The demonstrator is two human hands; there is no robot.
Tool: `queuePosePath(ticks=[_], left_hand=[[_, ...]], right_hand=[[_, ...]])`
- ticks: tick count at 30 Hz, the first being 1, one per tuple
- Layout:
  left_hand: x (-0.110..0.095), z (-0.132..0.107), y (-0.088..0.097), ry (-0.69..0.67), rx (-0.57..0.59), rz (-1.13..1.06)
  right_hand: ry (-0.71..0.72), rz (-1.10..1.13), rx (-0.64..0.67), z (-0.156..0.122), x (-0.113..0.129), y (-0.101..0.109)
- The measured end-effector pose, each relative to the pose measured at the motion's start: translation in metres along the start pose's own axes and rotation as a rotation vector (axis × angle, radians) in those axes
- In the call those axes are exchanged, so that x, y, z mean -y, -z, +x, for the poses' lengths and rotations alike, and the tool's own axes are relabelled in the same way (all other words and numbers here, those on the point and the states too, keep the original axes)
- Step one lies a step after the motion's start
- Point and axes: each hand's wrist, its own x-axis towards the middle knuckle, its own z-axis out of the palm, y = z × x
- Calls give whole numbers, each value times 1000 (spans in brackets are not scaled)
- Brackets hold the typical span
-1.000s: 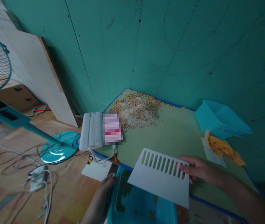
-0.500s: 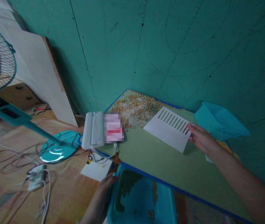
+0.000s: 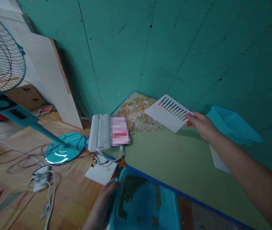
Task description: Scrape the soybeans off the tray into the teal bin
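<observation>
My right hand [image 3: 199, 124] grips the near right edge of a white slotted scraper [image 3: 161, 115], tilted above the table [image 3: 174, 159]. The scraper's far left corner overlaps a spread of small round tan beans [image 3: 136, 102] mixed with clear, whitish granules [image 3: 142, 119]. Below the table's front edge sits a blue bin [image 3: 145, 204] with some beans on its bottom. My left hand [image 3: 110, 188] is closed on the bin's left rim; part of its fingers is hidden.
A white device [image 3: 100, 132] and a phone with a blurred screen [image 3: 120, 131] rest on the table's left. Folded blue bins [image 3: 231, 124] stand at its right end. On the floor are a fan base [image 3: 66, 147], cables and a power strip [image 3: 41, 179]. A green wall [image 3: 126, 48] backs the table.
My right hand has raised the scraper and carried it left and away from me, over the bean pile. My left hand stays on the bin rim. The view has shifted slightly.
</observation>
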Motion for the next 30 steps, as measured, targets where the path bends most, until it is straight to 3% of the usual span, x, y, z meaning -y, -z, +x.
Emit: queuePosePath(ticks=[8, 12, 25, 30], left_hand=[[-5, -15, -5, -6, 44, -25], [-6, -16, -8, -3, 38, -58], [-7, -12, -5, 23, 39, -112], [-18, -16, -17, 181, 122, -127]], right_hand=[[244, -478, -159, -10, 4, 1], [357, -686, -143, -10, -3, -3], [471, -746, -73, -28, -20, -1], [617, -847, -99, -43, -18, 2]])
